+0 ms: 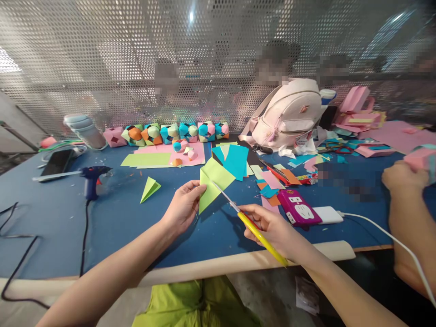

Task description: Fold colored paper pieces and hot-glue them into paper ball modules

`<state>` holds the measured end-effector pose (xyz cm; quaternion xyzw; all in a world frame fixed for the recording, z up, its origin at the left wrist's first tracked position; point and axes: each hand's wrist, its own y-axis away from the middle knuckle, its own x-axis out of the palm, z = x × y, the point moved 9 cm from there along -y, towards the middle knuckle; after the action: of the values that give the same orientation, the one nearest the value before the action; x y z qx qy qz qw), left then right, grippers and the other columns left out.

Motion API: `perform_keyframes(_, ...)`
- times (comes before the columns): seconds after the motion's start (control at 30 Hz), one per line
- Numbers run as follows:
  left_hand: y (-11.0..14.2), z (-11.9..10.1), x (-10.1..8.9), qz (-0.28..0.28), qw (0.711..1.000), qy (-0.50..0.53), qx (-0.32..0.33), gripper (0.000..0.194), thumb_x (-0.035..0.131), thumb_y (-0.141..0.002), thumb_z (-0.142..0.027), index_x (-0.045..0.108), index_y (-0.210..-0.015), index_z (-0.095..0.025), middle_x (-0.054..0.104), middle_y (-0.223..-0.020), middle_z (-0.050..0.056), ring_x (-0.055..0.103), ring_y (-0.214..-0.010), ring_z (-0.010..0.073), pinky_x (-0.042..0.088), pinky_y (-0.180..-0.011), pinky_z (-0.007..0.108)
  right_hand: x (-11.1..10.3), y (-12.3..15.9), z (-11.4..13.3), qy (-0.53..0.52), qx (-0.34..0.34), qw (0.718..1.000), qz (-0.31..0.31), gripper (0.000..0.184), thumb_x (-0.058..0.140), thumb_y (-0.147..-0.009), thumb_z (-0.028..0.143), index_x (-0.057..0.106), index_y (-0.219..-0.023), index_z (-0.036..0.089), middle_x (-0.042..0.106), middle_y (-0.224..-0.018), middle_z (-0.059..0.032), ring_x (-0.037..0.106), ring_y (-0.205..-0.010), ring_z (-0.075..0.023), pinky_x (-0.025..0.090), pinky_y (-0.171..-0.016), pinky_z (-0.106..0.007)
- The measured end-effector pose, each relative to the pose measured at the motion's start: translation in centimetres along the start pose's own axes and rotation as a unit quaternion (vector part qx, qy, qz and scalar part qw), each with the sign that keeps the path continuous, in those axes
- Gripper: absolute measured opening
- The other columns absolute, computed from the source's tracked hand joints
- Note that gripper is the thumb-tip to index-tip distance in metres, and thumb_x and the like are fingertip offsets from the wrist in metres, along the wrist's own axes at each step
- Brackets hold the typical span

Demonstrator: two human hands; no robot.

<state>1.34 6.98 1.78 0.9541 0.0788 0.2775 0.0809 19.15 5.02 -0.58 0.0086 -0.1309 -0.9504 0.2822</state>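
My left hand pinches the left edge of a light green sheet of paper, held above the blue table. In my right hand is a pair of scissors with yellow handles; the fingers are wrapped round the grips. The blades lie against the green paper, pointing up and left toward my left thumb. How far the blades are apart I cannot tell. A folded light green paper piece lies on the table to the left of my left hand.
A glue gun, phone and tumbler are at left. Folded paper balls line the back. A backpack, paper scraps and purple power bank are at right. Another person's hand holds pink paper.
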Motion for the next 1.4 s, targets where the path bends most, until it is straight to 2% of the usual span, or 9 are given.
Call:
perform_keyframes(0.13, -0.1, 0.0, 0.1, 0.003, 1.0, -0.006, -0.006, 0.006, 0.066, -0.074, -0.011, 0.06, -0.074, -0.012, 0.066, -0.064, 0.002, 0.063, -0.056, 0.0102, 0.054, -0.056, 0.019, -0.1, 0.0, 0.1, 0.021, -0.005, 1.0, -0.008, 0.055, 0.08, -0.062, 0.042, 0.058, -0.108, 0.021, 0.052, -0.076, 0.0031, 0.05, -0.065, -0.0096, 0.047, -0.062, -0.024)
perform_keyframes(0.3, 0.0, 0.1, 0.3, 0.013, 1.0, -0.013, -0.015, 0.008, 0.067, -0.073, -0.011, 0.06, -0.074, -0.012, 0.066, -0.063, 0.002, 0.062, -0.054, 0.0092, 0.053, -0.056, 0.018, 0.2, -0.2, 0.1, 0.036, -0.025, 0.999, 0.013, 0.055, 0.076, -0.068, 0.043, 0.055, -0.115, 0.023, 0.051, -0.081, 0.0022, 0.049, -0.069, -0.0098, 0.049, -0.068, -0.026)
perform_keyframes(0.53, 0.2, -0.1, 0.3, 0.015, 0.999, -0.034, -0.015, 0.015, 0.073, -0.069, -0.016, 0.06, -0.075, -0.014, 0.066, -0.062, 0.001, 0.061, -0.053, 0.0101, 0.051, -0.052, 0.018, 0.6, -0.4, 0.8, 0.084, -0.053, 0.995, 0.018, 0.051, 0.07, -0.075, 0.044, 0.052, -0.118, 0.025, 0.054, -0.085, 0.0003, 0.051, -0.074, -0.012, 0.047, -0.068, -0.027)
perform_keyframes(0.8, 0.5, -0.1, 0.3, 0.014, 0.999, -0.047, -0.021, 0.016, 0.074, -0.069, -0.018, 0.06, -0.075, -0.013, 0.067, -0.065, 0.002, 0.062, -0.054, 0.0103, 0.05, -0.051, 0.018, 0.3, -0.4, 0.3, 0.066, -0.038, 0.997, -0.006, 0.054, 0.075, -0.069, 0.046, 0.056, -0.113, 0.021, 0.059, -0.084, -0.0001, 0.055, -0.073, -0.0124, 0.048, -0.069, -0.027)
perform_keyframes(1.03, 0.9, 0.3, 1.2, 0.043, 0.998, -0.042, -0.03, 0.016, 0.075, -0.069, -0.018, 0.06, -0.075, -0.013, 0.067, -0.064, 0.003, 0.061, -0.054, 0.0097, 0.051, -0.053, 0.018, 0.8, -0.7, 0.8, 0.066, -0.069, 0.995, 0.002, 0.056, 0.073, -0.071, 0.045, 0.053, -0.118, 0.022, 0.057, -0.085, 0.0004, 0.055, -0.074, -0.0123, 0.047, -0.071, -0.028)
perform_keyframes(1.4, 1.0, 0.7, 1.1, 0.05, 0.997, -0.043, -0.048, 0.016, 0.075, -0.068, -0.018, 0.062, -0.074, -0.012, 0.07, -0.069, 0.006, 0.066, -0.058, 0.0137, 0.055, -0.06, 0.022, 1.1, -0.7, 1.3, 0.062, -0.069, 0.996, 0.005, 0.054, 0.073, -0.072, 0.044, 0.053, -0.118, 0.023, 0.057, -0.089, -0.0002, 0.055, -0.076, -0.0123, 0.048, -0.07, -0.026)
